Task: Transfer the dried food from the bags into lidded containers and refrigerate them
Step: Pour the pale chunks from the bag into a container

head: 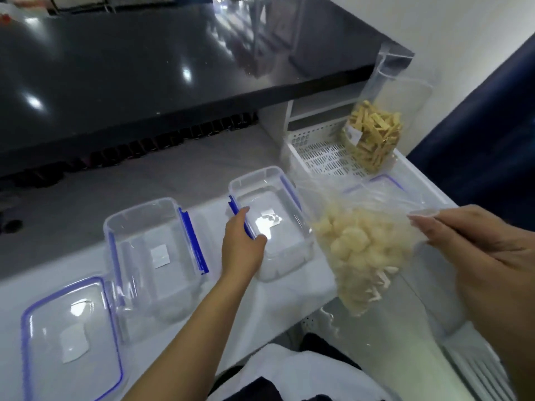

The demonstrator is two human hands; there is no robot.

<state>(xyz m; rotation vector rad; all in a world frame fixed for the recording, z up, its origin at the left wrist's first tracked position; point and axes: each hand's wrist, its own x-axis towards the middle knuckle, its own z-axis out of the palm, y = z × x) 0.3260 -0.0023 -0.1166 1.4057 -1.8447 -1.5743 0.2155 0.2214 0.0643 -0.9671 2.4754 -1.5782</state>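
Two clear lidless containers with blue clips stand on the white counter: one at the left [150, 256], one in the middle [275, 215]. My left hand [241, 244] grips the near left rim of the middle container. My right hand [474, 256] holds up a clear bag of pale dried chunks [356, 256] by its top, tilted beside that container. A second bag of tan dried strips [370, 134] stands upright in a white perforated basket [315, 151]. A clear lid with blue trim [69, 337] lies at the near left.
Another blue-trimmed lid [382, 186] lies behind the held bag near the basket. A glossy black raised countertop [144, 76] runs across the back. A dark blue surface [492, 134] stands at the right. White cloth [289, 371] is at the bottom edge.
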